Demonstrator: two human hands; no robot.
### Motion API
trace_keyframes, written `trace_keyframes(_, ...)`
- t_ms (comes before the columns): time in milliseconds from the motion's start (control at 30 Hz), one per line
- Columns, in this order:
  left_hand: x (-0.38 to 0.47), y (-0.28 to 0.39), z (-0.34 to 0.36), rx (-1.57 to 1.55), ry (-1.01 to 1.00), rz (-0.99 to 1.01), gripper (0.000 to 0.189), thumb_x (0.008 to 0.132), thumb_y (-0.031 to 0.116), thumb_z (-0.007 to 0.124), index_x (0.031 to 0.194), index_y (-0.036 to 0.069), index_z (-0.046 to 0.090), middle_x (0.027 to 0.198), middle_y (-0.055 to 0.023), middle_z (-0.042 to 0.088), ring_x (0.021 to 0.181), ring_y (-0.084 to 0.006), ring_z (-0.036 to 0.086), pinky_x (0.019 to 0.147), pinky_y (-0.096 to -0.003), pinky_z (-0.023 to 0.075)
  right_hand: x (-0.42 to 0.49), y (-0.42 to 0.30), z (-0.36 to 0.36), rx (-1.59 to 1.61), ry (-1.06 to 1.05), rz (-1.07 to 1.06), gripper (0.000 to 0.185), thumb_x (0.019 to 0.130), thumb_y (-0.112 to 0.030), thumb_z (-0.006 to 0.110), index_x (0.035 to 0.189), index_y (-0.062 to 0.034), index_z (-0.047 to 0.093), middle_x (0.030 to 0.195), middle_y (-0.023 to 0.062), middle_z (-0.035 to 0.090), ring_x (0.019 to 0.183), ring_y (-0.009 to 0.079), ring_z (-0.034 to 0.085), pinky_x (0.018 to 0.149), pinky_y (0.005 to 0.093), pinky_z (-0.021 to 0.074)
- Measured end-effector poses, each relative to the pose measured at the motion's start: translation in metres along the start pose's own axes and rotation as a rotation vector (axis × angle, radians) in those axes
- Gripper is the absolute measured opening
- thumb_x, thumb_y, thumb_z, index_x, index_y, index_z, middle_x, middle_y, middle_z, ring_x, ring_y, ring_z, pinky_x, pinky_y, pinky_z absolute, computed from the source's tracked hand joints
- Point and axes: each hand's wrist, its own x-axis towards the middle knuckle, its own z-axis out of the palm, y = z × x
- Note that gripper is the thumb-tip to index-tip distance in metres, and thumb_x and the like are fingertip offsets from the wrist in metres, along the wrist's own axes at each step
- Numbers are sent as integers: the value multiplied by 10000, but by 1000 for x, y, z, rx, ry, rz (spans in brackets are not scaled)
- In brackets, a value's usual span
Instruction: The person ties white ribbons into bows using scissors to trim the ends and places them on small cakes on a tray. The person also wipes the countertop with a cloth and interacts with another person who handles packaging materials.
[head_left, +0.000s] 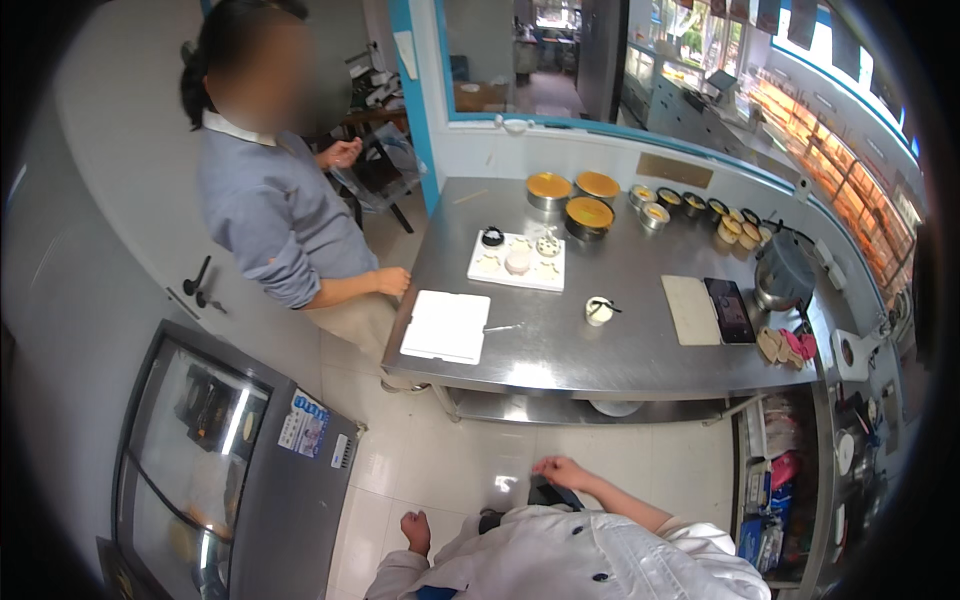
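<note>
My left hand (416, 531) hangs by my side above the tiled floor, its fingers curled in with nothing seen in them. In front of my body, my right hand (562, 474) is held in the air with loosely bent fingers and no object. Both are apart from the stainless steel table (547, 371) before me. On it, a white tray (478, 279) holds several small cream-topped cakes. A cream-filled cup (599, 311) stands alone with a dark strip across its top. Nearer the left end lies a white square board (448, 326), with a thin metal utensil (504, 328) beside it.
Another person (289, 202) stands at the table's left end. Three round cake tins (590, 219) and several small filled cups (655, 216) line the back. To the right are a cutting board (688, 311), a tablet (729, 311), and a mixer (784, 266). A glass-door cabinet (300, 480) stands left.
</note>
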Motion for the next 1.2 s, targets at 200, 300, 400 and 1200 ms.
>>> trace_keyframes(200, 61, 107, 104, -452, -103, -181, 181, 843, 169, 563, 898, 44, 444, 622, -13, 458, 537, -113, 459, 516, -275, 412, -12, -156, -127, 67, 266, -394, 218, 899, -158, 458, 1005, -48, 614, 647, -32, 493, 584, 50, 412, 529, 219, 374)
trace_keyframes(300, 117, 151, 156, -352, 59, -188, 403, 877, 254, 516, 1166, 12, 372, 934, -103, 515, 838, -181, 510, 749, -332, 437, 25, -208, -203, -77, 561, -552, 177, 885, -146, 496, 950, -29, 611, 565, -17, 422, 543, 63, 361, 498, 242, 339)
trace_keyframes(400, 160, 191, 201, -347, 318, -401, 521, 907, 370, 425, 1270, 14, 312, 1164, -136, 455, 1027, -237, 460, 889, -392, 375, 84, -242, -276, -197, 758, -626, 144, 844, -124, 542, 907, -15, 612, 540, 24, 396, 514, 92, 341, 490, 252, 335)
trace_keyframes(1200, 122, 289, 302, -258, 661, -559, 708, 890, 553, 279, 1202, -67, 419, 1215, -272, 457, 1072, -369, 494, 928, -429, 405, 355, -241, -392, -634, 548, -597, 224, 636, -179, 748, 839, -110, 682, 899, 88, 520, 877, 278, 472, 780, 359, 410)
